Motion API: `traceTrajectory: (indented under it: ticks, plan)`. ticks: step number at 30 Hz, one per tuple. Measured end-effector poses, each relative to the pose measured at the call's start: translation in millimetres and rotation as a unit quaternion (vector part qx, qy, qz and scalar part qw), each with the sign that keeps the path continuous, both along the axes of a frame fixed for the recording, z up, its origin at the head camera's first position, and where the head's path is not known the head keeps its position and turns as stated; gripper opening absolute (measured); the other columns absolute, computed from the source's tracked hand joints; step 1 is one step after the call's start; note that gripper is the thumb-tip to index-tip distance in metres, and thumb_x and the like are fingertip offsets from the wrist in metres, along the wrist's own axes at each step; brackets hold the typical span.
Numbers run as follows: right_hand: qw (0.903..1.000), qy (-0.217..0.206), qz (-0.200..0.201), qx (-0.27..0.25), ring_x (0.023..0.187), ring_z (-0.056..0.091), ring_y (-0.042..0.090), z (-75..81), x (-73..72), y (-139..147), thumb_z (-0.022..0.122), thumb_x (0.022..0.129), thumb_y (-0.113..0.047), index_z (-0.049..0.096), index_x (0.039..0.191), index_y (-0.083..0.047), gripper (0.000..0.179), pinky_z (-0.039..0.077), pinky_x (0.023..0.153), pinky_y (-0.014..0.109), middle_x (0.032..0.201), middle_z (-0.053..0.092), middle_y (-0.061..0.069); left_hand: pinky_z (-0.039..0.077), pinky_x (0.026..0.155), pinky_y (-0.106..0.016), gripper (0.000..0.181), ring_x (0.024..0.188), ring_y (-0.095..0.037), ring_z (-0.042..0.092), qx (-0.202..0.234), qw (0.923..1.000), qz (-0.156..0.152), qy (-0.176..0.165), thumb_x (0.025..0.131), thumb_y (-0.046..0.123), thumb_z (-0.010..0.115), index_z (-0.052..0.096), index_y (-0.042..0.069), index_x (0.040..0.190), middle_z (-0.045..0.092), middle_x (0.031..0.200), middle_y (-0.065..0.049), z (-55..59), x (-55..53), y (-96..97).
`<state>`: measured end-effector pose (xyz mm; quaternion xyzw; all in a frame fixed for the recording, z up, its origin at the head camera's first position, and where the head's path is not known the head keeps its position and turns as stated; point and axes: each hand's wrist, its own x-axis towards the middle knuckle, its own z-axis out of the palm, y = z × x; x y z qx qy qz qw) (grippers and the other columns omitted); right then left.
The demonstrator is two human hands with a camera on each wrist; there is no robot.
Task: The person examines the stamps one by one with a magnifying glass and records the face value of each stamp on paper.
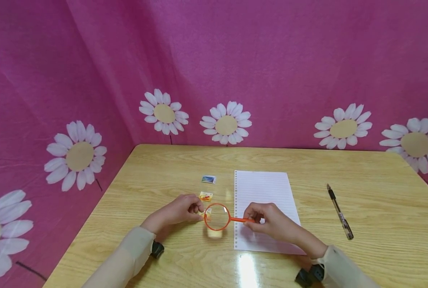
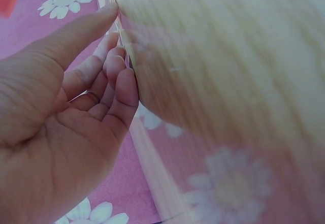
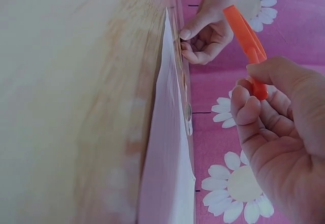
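In my right hand (image 1: 268, 218) I pinch the handle of an orange-red magnifying glass (image 1: 239, 219) between thumb and fingers. Its round lens points left and overlaps the nearest of three small stamps, a yellowish stamp (image 1: 208, 212), in the head view. My left hand (image 1: 179, 210) lies low at that stamp's left side, its fingertips right at the edge. In the left wrist view its thumb (image 2: 89, 31) and bent fingers meet the tabletop, apart from each other. Behind lie a yellow and red stamp (image 1: 206, 196) and a blue stamp (image 1: 209, 179), in a column.
A lined sheet of paper (image 1: 264, 188) with punched holes lies under my right hand. Farther right is a black pen (image 1: 339, 210) on the wooden table (image 1: 163, 164). A pink curtain (image 1: 271, 60) with white flowers hangs behind the table and on the left.
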<state>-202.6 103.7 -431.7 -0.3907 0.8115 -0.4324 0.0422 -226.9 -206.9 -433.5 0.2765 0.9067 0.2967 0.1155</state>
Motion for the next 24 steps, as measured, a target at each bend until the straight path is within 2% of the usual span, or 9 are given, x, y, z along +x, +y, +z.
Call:
traceTrajectory:
  ticks: [14,24]
  plan:
    - [0.9998,0.011,-0.001,-0.017,0.071,0.053,-0.005,-2.8,1.4,7.9,0.069,0.089,-0.007,0.064,0.087,-0.011,0.007,0.049,0.061,0.019,0.077,0.066,0.0,0.039,0.065,-0.018,0.015,0.072,-0.006,0.045,-0.003,1.0,0.0,-0.008,0.086,0.016,0.075,0.063,0.007,0.09,0.052,0.08,-0.001,-0.2,0.0,-1.2]
    - [0.9996,0.016,-0.016,-0.016,0.07,0.053,-0.006,-3.1,1.9,17.8,0.07,0.088,-0.006,0.064,0.086,-0.011,0.008,0.048,0.06,0.018,0.076,0.066,0.0,0.039,0.065,-0.017,0.017,0.071,-0.003,0.044,0.002,1.0,-0.008,0.005,0.084,0.014,0.077,0.063,0.006,0.087,0.052,0.078,0.0,-1.3,-0.8,-1.3]
